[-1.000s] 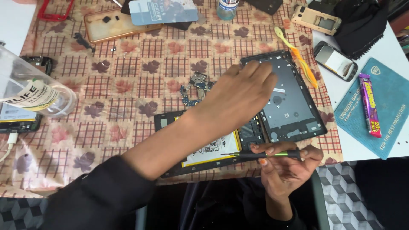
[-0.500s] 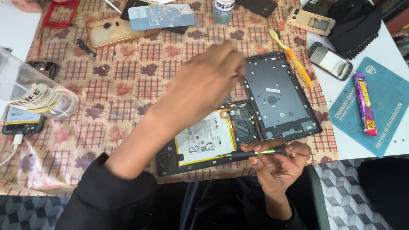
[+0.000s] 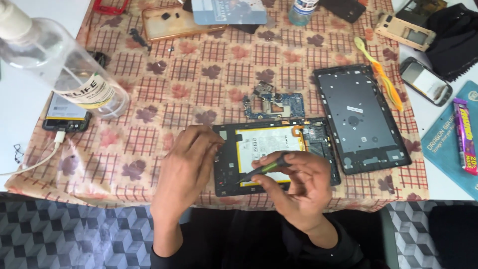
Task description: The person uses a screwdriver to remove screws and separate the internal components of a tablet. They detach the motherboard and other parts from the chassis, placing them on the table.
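Green-handled screwdriver (image 3: 263, 170) pinched in right hand (image 3: 298, 187), tip over opened tablet (image 3: 276, 154); left hand (image 3: 186, 167) fingers loosely curled, empty, touching tablet's left edge, blue circuit board (image 3: 274, 105) just beyond.

The scene was bright under soft, even daylight, which left only faint, short shadows beneath the left hand (image 3: 186, 169) and the right hand (image 3: 298, 187) on the checked, leaf-patterned tablecloth (image 3: 199, 74). The clear plastic bottle with a white cap (image 3: 59, 65) at the upper left caught pale highlights and looked stretched by wide-angle distortion near the frame edge. Focus was fairly sharp across the middle, with the white table surface (image 3: 438, 134) at the right nearly washed out.
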